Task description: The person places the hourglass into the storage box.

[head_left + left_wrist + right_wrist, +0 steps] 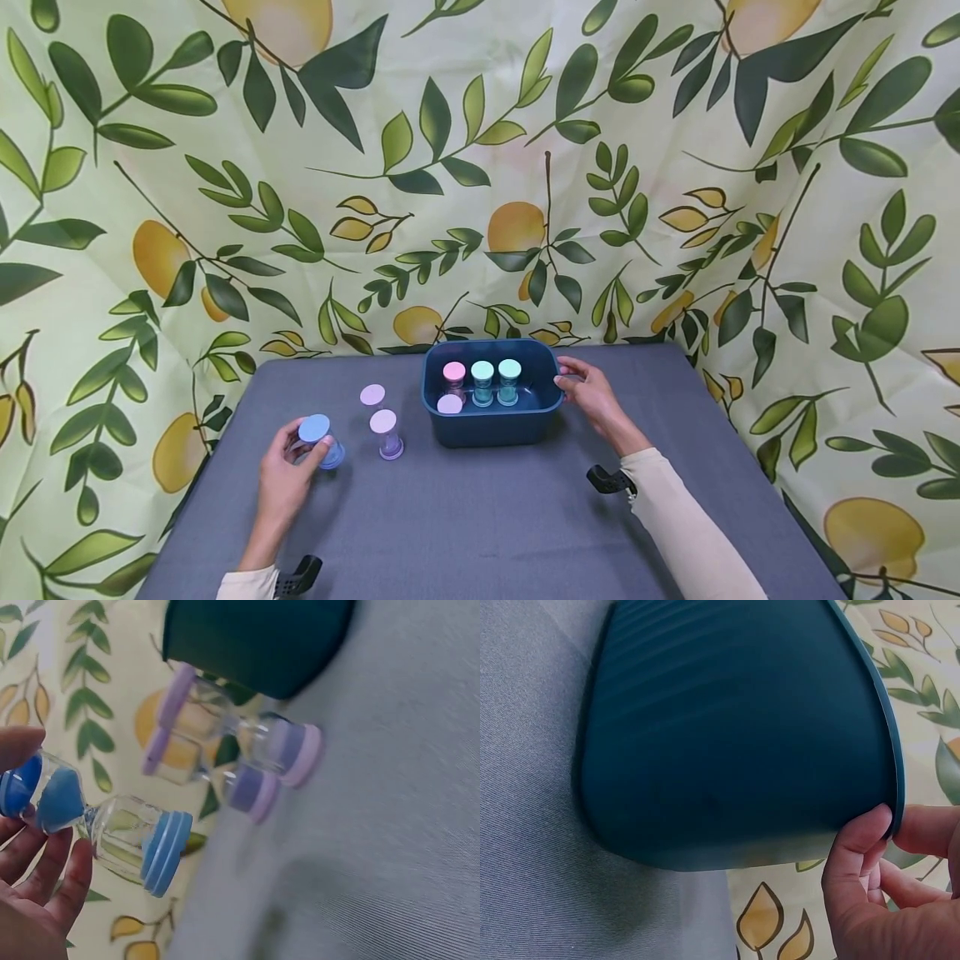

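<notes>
Hourglass work is split between two hands here. The left hand point(285, 471) has its grip curled round the blue sand timer point(318, 442), which stands on the grey counter point(480, 517) well left of the dark teal bin point(491, 421); the left wrist view shows fingers point(52, 874) wrapped about the glass waist, blue sand point(60, 799) gathered in one bulb. The right hand point(592, 396) pinches the bin's right rim, thumb and fingers point(862, 832) closed over the edge.

Judging from this, the step in hand is lifting the blue timer toward the bin. It would go best with the grip kept at the waist or the lower cap, so the glass bears little squeeze. Two purple timers point(386, 433) stand between the blue one and the bin, so the path should rise above them first. Inside, pink, lilac and two mint-capped timers point(495, 379) fill the back and left; the front right looks free. The right hand's pinch should hold firm so the bin cannot slide.
</notes>
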A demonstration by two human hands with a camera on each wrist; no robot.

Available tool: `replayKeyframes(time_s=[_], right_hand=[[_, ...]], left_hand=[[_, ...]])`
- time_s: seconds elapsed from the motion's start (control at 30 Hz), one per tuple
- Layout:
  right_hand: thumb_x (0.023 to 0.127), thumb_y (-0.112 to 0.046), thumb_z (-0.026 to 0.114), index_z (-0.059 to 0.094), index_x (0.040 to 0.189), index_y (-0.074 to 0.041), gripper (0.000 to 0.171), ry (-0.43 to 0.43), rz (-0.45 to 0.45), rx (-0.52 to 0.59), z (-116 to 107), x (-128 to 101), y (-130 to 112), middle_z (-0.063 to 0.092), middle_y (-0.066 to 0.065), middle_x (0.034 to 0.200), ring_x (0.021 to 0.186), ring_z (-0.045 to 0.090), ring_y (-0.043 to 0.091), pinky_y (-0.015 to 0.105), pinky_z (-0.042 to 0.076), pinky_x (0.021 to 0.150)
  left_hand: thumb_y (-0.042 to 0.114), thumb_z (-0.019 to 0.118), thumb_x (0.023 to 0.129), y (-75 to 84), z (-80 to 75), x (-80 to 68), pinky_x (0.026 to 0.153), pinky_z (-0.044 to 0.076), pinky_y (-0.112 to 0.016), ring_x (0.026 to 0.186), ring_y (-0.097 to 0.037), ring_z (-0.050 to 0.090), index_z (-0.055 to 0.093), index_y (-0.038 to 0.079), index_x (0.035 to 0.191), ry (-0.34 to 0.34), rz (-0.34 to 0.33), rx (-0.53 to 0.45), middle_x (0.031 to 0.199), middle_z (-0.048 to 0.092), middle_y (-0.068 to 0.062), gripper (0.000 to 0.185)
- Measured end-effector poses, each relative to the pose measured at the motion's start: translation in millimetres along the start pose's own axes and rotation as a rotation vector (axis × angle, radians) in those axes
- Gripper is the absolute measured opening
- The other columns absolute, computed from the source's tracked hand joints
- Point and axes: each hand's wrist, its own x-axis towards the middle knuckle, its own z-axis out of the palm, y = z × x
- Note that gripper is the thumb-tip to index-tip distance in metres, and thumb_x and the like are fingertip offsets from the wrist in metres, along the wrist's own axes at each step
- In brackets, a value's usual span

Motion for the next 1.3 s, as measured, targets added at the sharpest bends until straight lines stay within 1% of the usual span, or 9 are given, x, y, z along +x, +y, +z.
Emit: replayKeyframes(time_s=[0.13, 0.27, 0.37, 0.5, 0.7, 0.83, 0.9, 1.13, 1.3], right_hand=[[0.097, -0.011, 0.059, 0.050, 0.142, -0.009, 0.046, -0.001, -0.003, -0.003, 0.3, -0.4, -0.7, 0.051, 0.013, 0.128, 0.095, 0.053, 0.021, 0.023, 0.051, 0.072], [0.097, -0.012, 0.059, 0.050, 0.142, -0.009, 0.045, 0.001, -0.003, -0.008, -0.2, -0.1, 0.2, 0.051, 0.013, 0.128, 0.096, 0.053, 0.021, 0.026, 0.052, 0.074], [0.098, -0.013, 0.059, 0.050, 0.142, -0.010, 0.045, 0.002, -0.001, -0.012, -0.7, 0.4, 1.1, 0.051, 0.013, 0.129, 0.098, 0.053, 0.022, 0.031, 0.053, 0.080], [0.097, -0.014, 0.060, 0.050, 0.142, -0.010, 0.046, 0.005, 0.002, -0.015, -0.9, 1.2, 2.2, 0.051, 0.013, 0.129, 0.099, 0.053, 0.022, 0.035, 0.053, 0.085], [0.097, -0.013, 0.059, 0.050, 0.142, -0.010, 0.046, 0.006, 0.003, -0.015, 0.1, 1.8, 2.3, 0.051, 0.013, 0.129, 0.100, 0.054, 0.021, 0.033, 0.054, 0.084], [0.097, -0.012, 0.059, 0.050, 0.142, -0.010, 0.046, 0.011, 0.004, -0.009, 0.3, 1.7, 1.4, 0.051, 0.013, 0.129, 0.100, 0.054, 0.022, 0.035, 0.054, 0.084], [0.097, -0.013, 0.059, 0.050, 0.142, -0.010, 0.046, 0.012, 0.008, -0.009, 0.1, 1.6, 1.3, 0.051, 0.013, 0.130, 0.101, 0.054, 0.022, 0.034, 0.054, 0.084], [0.097, -0.014, 0.060, 0.050, 0.143, -0.011, 0.046, 0.011, 0.006, -0.014, -0.4, 2.1, 1.8, 0.050, 0.014, 0.132, 0.102, 0.053, 0.024, 0.029, 0.052, 0.079], [0.097, -0.013, 0.059, 0.050, 0.143, -0.010, 0.046, 0.012, 0.004, -0.014, 0.3, 1.3, 1.6, 0.050, 0.014, 0.131, 0.104, 0.054, 0.027, 0.026, 0.052, 0.076]], left_hand=[[0.004, 0.077, 0.082, 13.7, -1.9, 2.5, 0.081, 0.047, -0.006, 0.090, 0.007, 0.058, 0.058, 0.002, 0.127, 0.036, 0.061, -0.042, 0.103, 0.057, 0.014, 0.049], [0.003, 0.077, 0.082, 30.5, -1.6, 7.2, 0.082, 0.046, -0.007, 0.093, 0.003, 0.059, 0.059, 0.002, 0.126, 0.044, 0.120, -0.081, 0.104, 0.058, 0.014, 0.048], [0.003, 0.077, 0.082, 43.0, 0.9, 11.4, 0.085, 0.046, -0.007, 0.096, 0.002, 0.058, 0.058, 0.002, 0.126, 0.032, 0.163, -0.094, 0.106, 0.059, 0.015, 0.048], [0.002, 0.077, 0.081, 60.9, 7.5, 15.3, 0.086, 0.045, -0.007, 0.098, 0.000, 0.058, 0.058, 0.001, 0.125, -0.005, 0.214, -0.116, 0.107, 0.058, 0.014, 0.048], [-0.004, 0.078, 0.078, 86.6, 21.1, 21.3, 0.087, 0.047, -0.010, 0.097, 0.000, 0.060, 0.060, 0.000, 0.123, -0.073, 0.277, -0.209, 0.105, 0.061, 0.011, 0.049], [-0.003, 0.078, 0.078, 102.0, 31.7, 25.2, 0.088, 0.047, -0.010, 0.096, -0.001, 0.060, 0.060, 0.000, 0.123, -0.131, 0.301, -0.241, 0.106, 0.061, 0.008, 0.049], [-0.001, 0.078, 0.079, 108.3, 37.6, 26.6, 0.088, 0.047, -0.010, 0.096, -0.002, 0.059, 0.059, 0.000, 0.123, -0.161, 0.304, -0.250, 0.107, 0.061, 0.004, 0.048], [0.003, 0.077, 0.081, 123.8, 63.0, 28.4, 0.088, 0.048, -0.012, 0.096, -0.003, 0.059, 0.058, -0.002, 0.123, -0.262, 0.301, -0.252, 0.111, 0.064, -0.015, 0.046], [0.007, 0.078, 0.081, 127.4, 81.4, 28.4, 0.090, 0.049, -0.014, 0.098, -0.005, 0.059, 0.058, 0.000, 0.123, -0.320, 0.300, -0.281, 0.114, 0.064, -0.015, 0.046]])
